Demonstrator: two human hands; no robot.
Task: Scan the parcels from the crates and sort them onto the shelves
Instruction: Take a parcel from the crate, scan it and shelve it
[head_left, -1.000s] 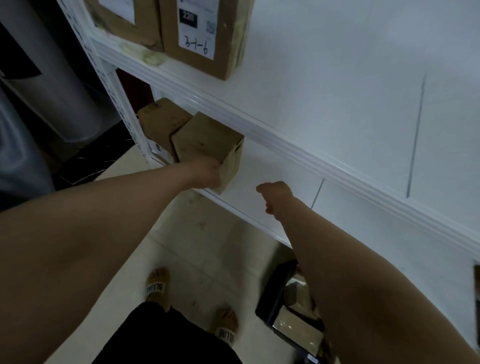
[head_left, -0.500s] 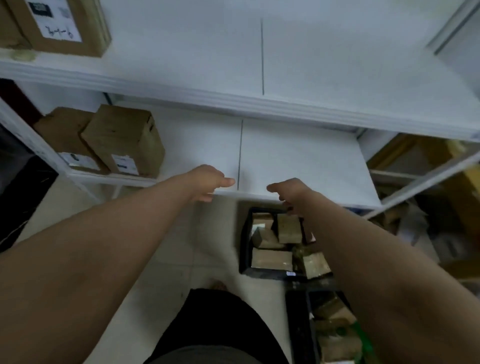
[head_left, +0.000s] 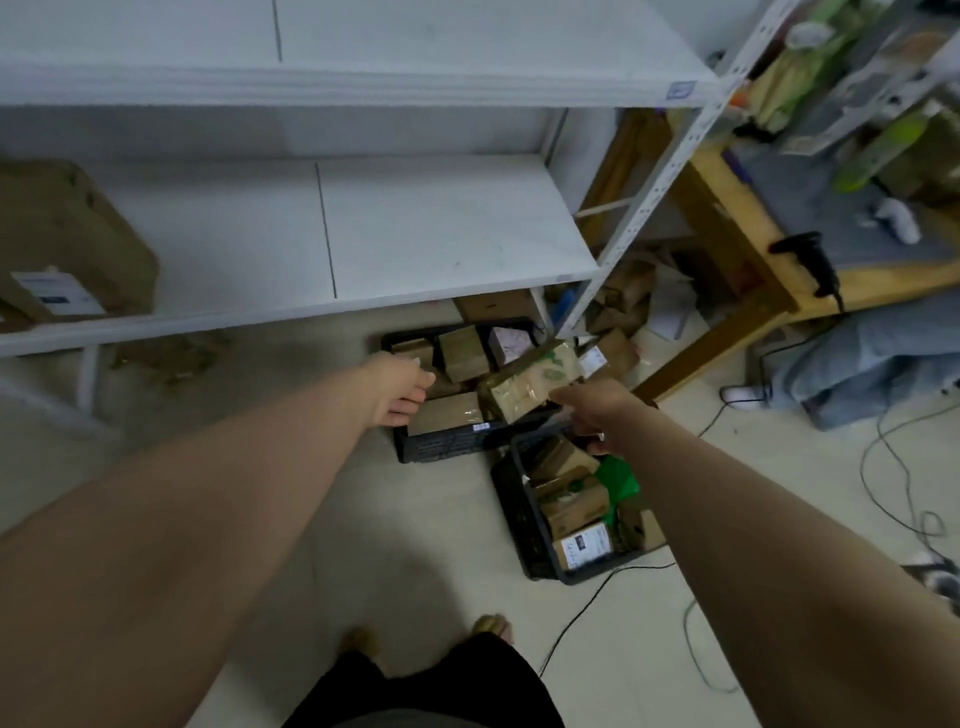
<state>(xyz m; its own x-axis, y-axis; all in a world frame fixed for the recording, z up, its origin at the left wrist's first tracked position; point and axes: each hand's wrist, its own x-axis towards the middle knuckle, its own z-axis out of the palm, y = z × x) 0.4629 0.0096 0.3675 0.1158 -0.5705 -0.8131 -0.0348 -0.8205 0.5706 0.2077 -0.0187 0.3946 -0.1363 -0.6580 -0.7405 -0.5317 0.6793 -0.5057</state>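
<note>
Boxy brown cardboard parcels (head_left: 530, 387), some tape-glossy, fill two black plastic crates (head_left: 447, 442).

Both bare arms stretched forward and down, hands apart.

The left arm (head_left: 208, 519) enters from the lower left, almost straight. The left hand (head_left: 402, 387) shows its back, with fingers relaxed and nearly straight, pointing to the right, and it holds nothing. The right arm (head_left: 753, 519) enters from the lower right. The right hand (head_left: 597, 413) is also back-up, its fingers loosely curled downward, and nothing can be seen in them. Below, two feet (head_left: 491, 626) show under black shorts (head_left: 426, 691).
</note>
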